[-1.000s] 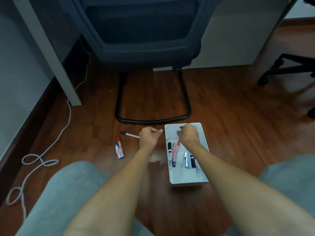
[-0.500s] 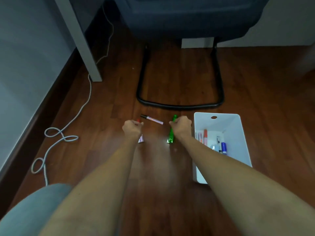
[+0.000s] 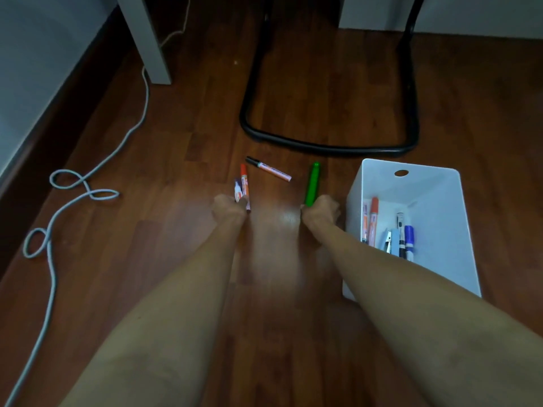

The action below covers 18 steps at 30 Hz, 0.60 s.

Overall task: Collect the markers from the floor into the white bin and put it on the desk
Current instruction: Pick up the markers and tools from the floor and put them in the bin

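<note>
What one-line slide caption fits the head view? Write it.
Left hand on two markers, right hand gripping a green marker, beside the part-filled white bin.

A grey cable (image 3: 53,218) loops across the wood floor (image 3: 176,136) by a white leg (image 3: 150,39), perhaps a desk's; a black chair base (image 3: 329,146) sits beyond.

I see both forearms bare right down to the wrists; no sleeves, watch or rings on my left hand (image 3: 228,206) or right hand (image 3: 321,209).
</note>
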### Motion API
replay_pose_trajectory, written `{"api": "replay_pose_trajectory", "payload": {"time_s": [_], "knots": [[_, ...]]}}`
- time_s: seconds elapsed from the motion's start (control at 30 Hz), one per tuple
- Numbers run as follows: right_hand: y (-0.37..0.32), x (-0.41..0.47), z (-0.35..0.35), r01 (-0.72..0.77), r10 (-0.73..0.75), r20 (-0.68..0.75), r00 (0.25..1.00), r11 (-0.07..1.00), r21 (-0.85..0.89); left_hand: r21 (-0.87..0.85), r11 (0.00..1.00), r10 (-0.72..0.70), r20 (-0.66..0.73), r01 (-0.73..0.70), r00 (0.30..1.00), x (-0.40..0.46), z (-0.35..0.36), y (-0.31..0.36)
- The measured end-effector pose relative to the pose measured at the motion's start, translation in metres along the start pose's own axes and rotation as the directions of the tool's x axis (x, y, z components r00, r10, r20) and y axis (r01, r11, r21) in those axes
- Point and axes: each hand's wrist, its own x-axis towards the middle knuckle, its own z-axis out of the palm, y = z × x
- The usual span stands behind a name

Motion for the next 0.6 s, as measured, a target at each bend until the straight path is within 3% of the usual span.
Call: {"api": "replay_pose_trajectory", "payload": {"time_s": [0.37,0.6], "knots": [[0.006,-0.022,-0.015,-0.127,0.115,0.067,0.991,0.968,0.217,-0.071,0.996,-0.056,0.022,0.058,0.998,-0.030,-0.014,0.006],[-0.021,-0.054,-0.055,-0.104,0.084,0.070,0.994,0.923,0.371,-0.071,0.994,0.084,0.064,-0.080,0.994,-0.061,-0.036,0.037]]}}
